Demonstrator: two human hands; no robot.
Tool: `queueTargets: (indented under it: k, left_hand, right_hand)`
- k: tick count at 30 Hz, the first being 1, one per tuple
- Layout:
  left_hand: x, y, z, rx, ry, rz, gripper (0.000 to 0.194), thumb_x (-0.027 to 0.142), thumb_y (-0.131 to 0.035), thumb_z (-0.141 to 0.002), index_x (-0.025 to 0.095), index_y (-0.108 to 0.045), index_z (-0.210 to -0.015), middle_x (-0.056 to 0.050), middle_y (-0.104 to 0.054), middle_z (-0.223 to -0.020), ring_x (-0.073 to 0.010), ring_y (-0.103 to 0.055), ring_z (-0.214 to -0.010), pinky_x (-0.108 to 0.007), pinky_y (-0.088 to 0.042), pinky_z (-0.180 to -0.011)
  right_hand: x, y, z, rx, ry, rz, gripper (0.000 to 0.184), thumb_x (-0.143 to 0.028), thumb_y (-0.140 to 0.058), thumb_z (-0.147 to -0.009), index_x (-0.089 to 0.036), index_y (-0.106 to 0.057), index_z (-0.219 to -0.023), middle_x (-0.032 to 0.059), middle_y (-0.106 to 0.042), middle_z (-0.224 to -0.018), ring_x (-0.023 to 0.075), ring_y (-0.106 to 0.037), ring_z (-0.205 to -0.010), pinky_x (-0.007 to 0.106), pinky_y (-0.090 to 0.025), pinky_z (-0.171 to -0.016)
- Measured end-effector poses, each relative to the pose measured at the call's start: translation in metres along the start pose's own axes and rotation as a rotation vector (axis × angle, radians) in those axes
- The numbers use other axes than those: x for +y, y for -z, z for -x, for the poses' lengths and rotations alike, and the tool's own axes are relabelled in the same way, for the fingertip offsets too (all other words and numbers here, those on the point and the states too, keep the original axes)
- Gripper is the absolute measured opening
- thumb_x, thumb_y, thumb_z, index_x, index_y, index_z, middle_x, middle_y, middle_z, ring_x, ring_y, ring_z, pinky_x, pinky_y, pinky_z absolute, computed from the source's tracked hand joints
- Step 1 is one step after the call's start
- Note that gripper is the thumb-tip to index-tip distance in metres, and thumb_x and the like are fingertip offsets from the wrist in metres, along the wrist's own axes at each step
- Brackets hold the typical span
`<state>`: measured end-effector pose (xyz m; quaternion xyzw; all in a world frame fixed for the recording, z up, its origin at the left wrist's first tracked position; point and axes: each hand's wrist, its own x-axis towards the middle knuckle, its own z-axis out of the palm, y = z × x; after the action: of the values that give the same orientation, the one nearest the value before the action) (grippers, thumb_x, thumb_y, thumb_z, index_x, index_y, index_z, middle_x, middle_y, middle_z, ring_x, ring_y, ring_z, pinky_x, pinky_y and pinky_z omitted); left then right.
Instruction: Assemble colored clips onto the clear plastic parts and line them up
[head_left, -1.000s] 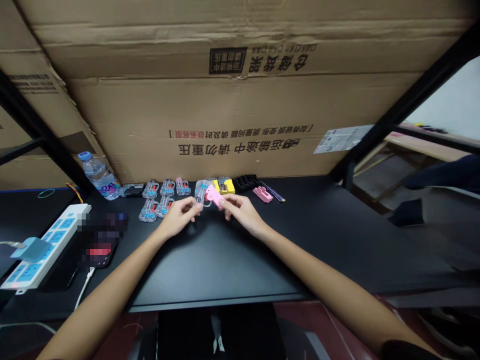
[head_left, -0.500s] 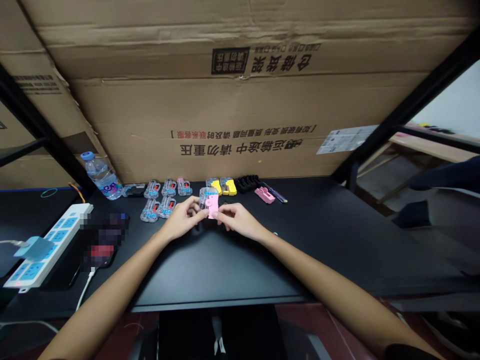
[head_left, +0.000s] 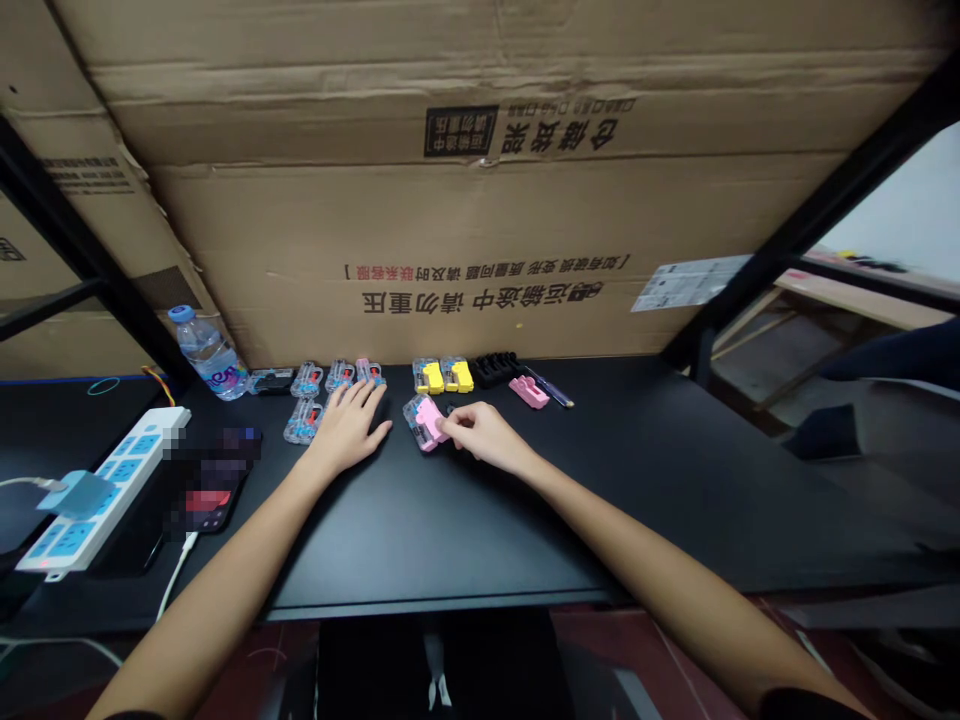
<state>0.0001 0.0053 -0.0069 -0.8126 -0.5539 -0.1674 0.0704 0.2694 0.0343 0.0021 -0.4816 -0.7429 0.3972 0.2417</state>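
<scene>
My right hand (head_left: 480,433) pinches a small plastic casing (head_left: 427,424), clear with blue inside on its left and pink on its right. It is held low over the black table, and I cannot tell if it touches the top. My left hand (head_left: 349,428) is spread open, holding nothing visible. Its fingers partly cover several small clear casings with blue and red insides, among them one with a pink top (head_left: 364,368). Another clear casing (head_left: 303,421) lies left of that hand. Two yellow-and-clear casings (head_left: 442,375) lie behind the one in my right hand.
A loose pink shell (head_left: 529,391), a screwdriver (head_left: 553,388) and a black toothed holder (head_left: 496,368) lie at the back. On the left are a water bottle (head_left: 208,355), a power strip (head_left: 105,490) and a phone (head_left: 223,480). Cardboard (head_left: 480,220) walls the rear.
My left hand has let go of the pink-and-clear casing and moved left over the clear casings, its fingers spreading. The held casing has tilted and dropped slightly, with my right hand still on it.
</scene>
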Motion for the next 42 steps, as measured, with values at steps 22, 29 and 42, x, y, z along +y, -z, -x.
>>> queueTargets:
  k: [22,29,42]
  left_hand:
    - [0.028,0.021,0.001,-0.19,-0.217,0.732,0.023,0.039,-0.061,-0.101,0.021,-0.075,-0.106,0.0,-0.069,-0.075,-0.0141,-0.063,-0.064,-0.027,-0.049,-0.067]
    - [0.03,0.024,0.001,-0.104,-0.303,0.513,0.023,0.032,-0.055,-0.105,0.023,-0.076,-0.11,-0.006,-0.076,-0.101,-0.0216,-0.07,-0.097,-0.036,-0.051,-0.09]
    - [0.025,0.017,0.002,-0.089,-0.336,0.365,0.032,0.035,-0.054,-0.107,0.027,-0.069,-0.134,-0.009,-0.066,-0.141,-0.0267,-0.064,-0.126,-0.044,-0.05,-0.104]
  right_hand:
    - [-0.007,0.009,0.0,0.099,0.022,-0.008,0.044,-0.05,-0.057,-0.092,-0.018,-0.065,-0.062,0.0017,-0.059,-0.055,0.0132,-0.048,-0.048,0.028,-0.035,-0.051]
    - [-0.006,0.002,0.0,0.068,0.061,0.03,0.051,-0.055,-0.055,-0.096,-0.018,-0.067,-0.063,0.0017,-0.06,-0.056,0.0142,-0.05,-0.053,0.028,-0.034,-0.054]
    - [-0.001,-0.001,-0.002,0.056,0.168,0.168,0.058,-0.052,-0.049,-0.103,-0.019,-0.064,-0.059,0.0007,-0.062,-0.055,0.0153,-0.053,-0.055,0.028,-0.034,-0.062]
